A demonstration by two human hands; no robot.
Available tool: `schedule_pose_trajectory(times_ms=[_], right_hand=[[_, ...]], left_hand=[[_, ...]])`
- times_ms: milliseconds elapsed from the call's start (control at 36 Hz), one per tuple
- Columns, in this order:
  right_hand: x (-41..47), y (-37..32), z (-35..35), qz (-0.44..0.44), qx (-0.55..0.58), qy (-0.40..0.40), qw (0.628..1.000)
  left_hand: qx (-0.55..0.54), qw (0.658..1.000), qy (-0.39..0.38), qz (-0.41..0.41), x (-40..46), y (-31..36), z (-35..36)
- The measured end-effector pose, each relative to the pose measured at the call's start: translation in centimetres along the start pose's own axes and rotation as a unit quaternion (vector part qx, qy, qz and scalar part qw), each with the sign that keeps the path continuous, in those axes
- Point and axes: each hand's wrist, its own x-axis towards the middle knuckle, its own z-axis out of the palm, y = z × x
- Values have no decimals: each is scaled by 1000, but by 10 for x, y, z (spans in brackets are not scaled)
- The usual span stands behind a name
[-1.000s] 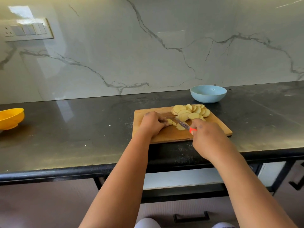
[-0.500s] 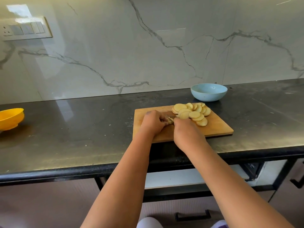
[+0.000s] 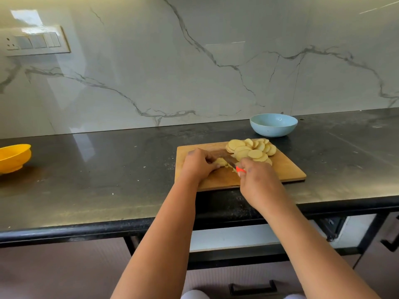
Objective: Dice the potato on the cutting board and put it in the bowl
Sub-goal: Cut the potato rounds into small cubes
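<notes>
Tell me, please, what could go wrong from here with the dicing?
The left hand pinches a small potato piece right beside the knife in the right hand, so fingertips could get nicked. The loose potato slices crowd the cutting board and might slide off.

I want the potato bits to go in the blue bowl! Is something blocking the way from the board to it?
Only the pile of round potato slices, lying on the cutting board between the piece being cut and the blue bowl. Lifting pieces over clears it.
</notes>
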Motion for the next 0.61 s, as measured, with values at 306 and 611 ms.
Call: schedule_pose_trajectory(times_ms=[306, 611], right_hand=[[11, -18, 14, 18, -85, -41, 995], [13, 3, 12, 13, -61, 2, 998]], left_hand=[[2, 1000, -9, 3, 3, 1, -1], [16, 1000, 2, 24, 5, -2, 2]])
